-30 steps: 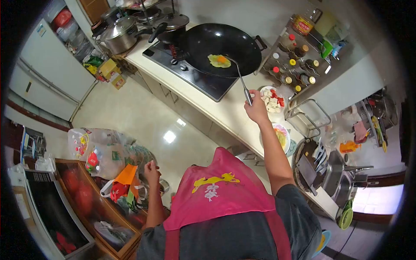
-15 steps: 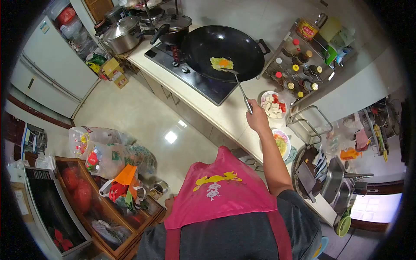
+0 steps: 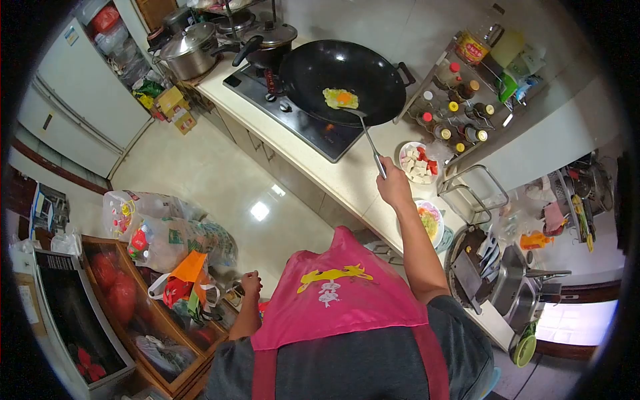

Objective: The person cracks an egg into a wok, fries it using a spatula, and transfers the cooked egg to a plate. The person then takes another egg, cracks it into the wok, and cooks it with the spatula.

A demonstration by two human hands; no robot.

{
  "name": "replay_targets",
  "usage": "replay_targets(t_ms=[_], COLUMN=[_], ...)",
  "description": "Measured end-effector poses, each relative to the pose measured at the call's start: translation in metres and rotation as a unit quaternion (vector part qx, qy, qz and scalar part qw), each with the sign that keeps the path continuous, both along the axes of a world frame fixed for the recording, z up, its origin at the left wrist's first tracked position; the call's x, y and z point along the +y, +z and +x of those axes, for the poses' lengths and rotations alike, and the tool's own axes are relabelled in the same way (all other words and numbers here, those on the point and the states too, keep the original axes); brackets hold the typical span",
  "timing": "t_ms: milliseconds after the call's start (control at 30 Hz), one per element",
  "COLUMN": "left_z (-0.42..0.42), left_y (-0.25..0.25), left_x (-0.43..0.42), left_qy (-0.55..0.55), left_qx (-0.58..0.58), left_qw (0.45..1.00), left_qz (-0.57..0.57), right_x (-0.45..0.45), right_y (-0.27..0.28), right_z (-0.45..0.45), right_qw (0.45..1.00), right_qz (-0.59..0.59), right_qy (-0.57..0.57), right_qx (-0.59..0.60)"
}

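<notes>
My right hand (image 3: 395,181) is wrapped round the handle of a metal spatula (image 3: 371,142). The spatula's blade dips into a large black wok (image 3: 320,70) on the cooktop, at the near edge of a fried egg (image 3: 341,99) with an orange yolk. My left hand (image 3: 251,283) hangs low beside the pink apron, its fingers curled in and nothing visible in them. Close to my right hand stands a plate of white cubes and red pieces (image 3: 419,163). Under my right forearm is a bowl of chopped yellow-green and orange food (image 3: 430,221), partly covered.
A lidded black pot (image 3: 270,43) and a steel pot (image 3: 190,50) stand left of the wok. Several sauce bottles (image 3: 453,107) fill a rack at the right. A cleaver (image 3: 467,272) lies near the sink (image 3: 510,283). Plastic bags (image 3: 180,237) crowd the left side.
My left hand has come up and forward from beside the apron into fuller view. The spatula and right hand have barely shifted; the egg lies in about the same place.
</notes>
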State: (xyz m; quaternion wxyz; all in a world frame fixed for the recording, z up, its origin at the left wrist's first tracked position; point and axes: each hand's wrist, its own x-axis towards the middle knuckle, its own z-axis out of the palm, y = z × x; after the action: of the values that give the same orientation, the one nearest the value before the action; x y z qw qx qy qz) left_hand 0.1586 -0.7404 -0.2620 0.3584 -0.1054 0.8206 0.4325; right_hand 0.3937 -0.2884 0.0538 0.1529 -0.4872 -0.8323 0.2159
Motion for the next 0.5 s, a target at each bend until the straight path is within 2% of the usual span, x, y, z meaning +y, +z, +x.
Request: replay_targets(t_ms=[200,233,333,433,500], left_z=[0.019,0.018,0.020,0.021,0.014], left_y=[0.016,0.007,-0.001,-0.002,-0.011], left_x=[-0.005,-0.013,-0.023,-0.029,-0.035], left_qy=[-0.092,-0.141,-0.152,-0.112,-0.133], left_qx=[0.007,0.027,0.021,0.011,0.007], left_qw=[0.995,0.989,0.983,0.990,0.987], left_qz=[-0.042,-0.040,-0.098,-0.087,-0.089], right_x=[-0.002,-0.002,-0.004,-0.004,-0.002], right_y=[0.005,0.006,0.009,0.010,0.004], right_z=[0.000,0.000,-0.001,-0.002,-0.001], right_qw=[1.000,1.000,1.000,1.000,1.000], right_qz=[-0.010,-0.013,-0.008,-0.009,-0.001], right_qy=[-0.001,-0.003,-0.002,-0.003,0.001], right_qx=[-0.012,-0.014,-0.016,-0.023,-0.019])
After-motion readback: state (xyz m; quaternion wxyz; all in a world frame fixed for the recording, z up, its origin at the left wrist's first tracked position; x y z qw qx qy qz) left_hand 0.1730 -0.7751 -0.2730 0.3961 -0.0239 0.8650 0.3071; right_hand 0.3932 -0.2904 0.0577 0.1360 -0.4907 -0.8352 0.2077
